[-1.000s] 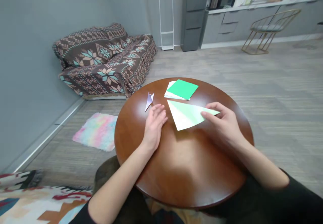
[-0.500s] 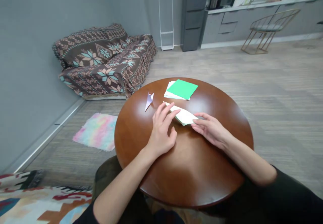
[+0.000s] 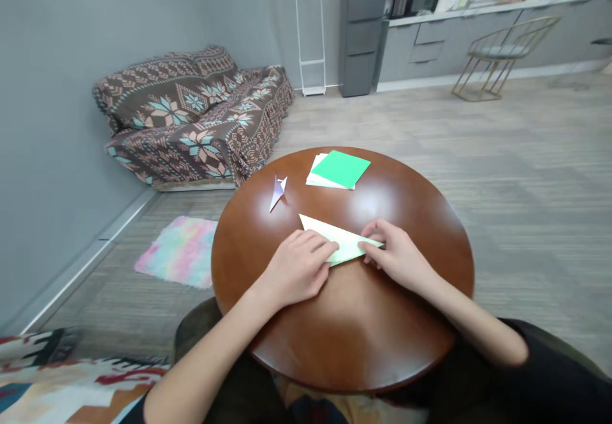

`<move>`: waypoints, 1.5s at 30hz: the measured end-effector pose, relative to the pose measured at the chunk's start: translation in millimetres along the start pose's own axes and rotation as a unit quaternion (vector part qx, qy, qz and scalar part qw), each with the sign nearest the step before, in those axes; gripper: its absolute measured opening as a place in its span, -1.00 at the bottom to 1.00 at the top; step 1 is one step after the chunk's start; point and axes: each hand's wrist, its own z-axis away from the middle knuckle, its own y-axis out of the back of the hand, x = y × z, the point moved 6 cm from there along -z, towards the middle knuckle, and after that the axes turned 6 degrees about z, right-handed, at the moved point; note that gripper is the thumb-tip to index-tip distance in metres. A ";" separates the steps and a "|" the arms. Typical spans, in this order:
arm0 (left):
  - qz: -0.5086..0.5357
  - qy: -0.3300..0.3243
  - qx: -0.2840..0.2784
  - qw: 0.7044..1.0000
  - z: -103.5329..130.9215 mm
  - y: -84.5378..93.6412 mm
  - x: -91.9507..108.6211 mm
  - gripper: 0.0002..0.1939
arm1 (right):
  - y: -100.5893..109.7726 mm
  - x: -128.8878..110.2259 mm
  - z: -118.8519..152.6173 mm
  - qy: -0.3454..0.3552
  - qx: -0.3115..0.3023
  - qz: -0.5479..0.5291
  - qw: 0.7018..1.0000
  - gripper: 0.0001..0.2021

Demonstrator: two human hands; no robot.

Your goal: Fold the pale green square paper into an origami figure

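A folded paper [image 3: 345, 240], white with pale green edges, lies as a long triangle on the round brown table [image 3: 335, 347]. My left hand [image 3: 303, 263] is closed on its lower left part, with the fingertips on the paper. At the right tip, my right hand [image 3: 399, 255] pinches the paper between thumb and fingers. Beyond them sits a green sheet [image 3: 343, 168] on top of white sheets [image 3: 315, 180]. A small folded purple and white paper [image 3: 278, 191] stands at the table's left side.
Past the table is a sofa [image 3: 191, 111] under a patterned cover. A fluffy pastel rug [image 3: 178, 250] lies on the floor at the left. A gold-framed chair [image 3: 500, 51] stands before the kitchen counter [image 3: 430, 48].
The folded paper has come nearer to me and now lies flatter. My left hand has gone from spread fingers above the paper to closed on it. My right hand still grips the right end.
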 end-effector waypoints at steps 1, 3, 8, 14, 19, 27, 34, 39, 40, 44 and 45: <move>-0.012 -0.004 -0.031 0.999 0.0 -5.7 -0.6 -0.71 | 1.3 -3.9 4.2 0.026 0.008 0.087 0.996 -0.95; -0.037 -0.011 -0.064 0.997 -0.9 -14.3 -1.8 -0.73 | 3.1 -12.6 12.3 0.073 0.032 0.246 0.966 -0.93; -0.054 -0.046 -0.070 0.995 -4.0 -22.9 0.9 -0.69 | -5.9 -33.8 24.7 0.256 0.036 0.350 0.900 -0.75; -0.060 0.014 -0.072 0.996 -4.8 -15.4 -0.8 -0.76 | -17.4 -25.0 18.8 0.272 0.008 0.329 0.904 -0.79; -0.036 0.094 -0.075 0.992 -13.2 -7.5 -7.3 -0.82 | -16.5 -16.1 12.5 0.220 0.013 0.285 0.933 -0.79; 0.048 0.141 -0.099 0.984 -29.1 -14.0 -25.4 -0.76 | -4.6 -4.5 4.9 0.128 0.032 0.231 0.964 -0.79; 0.076 0.129 -0.059 0.987 -27.9 -21.1 -34.8 -0.80 | -4.7 -1.8 4.6 0.096 0.055 0.259 0.960 -0.77; 0.082 0.139 -0.024 0.987 -22.0 -26.7 -37.0 -0.81 | -3.8 -1.3 2.2 0.083 0.078 0.285 0.952 -0.76; 0.080 0.140 -0.020 0.987 -21.1 -27.5 -37.0 -0.81 | -3.7 -1.1 1.6 0.080 0.082 0.292 0.950 -0.76; 0.074 0.140 -0.013 0.987 -18.4 -29.5 -36.1 -0.81 | -4.2 0.1 -0.4 0.074 0.088 0.308 0.944 -0.76; 0.071 0.139 -0.008 0.988 -18.1 -29.4 -36.0 -0.81 | -4.5 0.2 -0.5 0.074 0.089 0.311 0.943 -0.76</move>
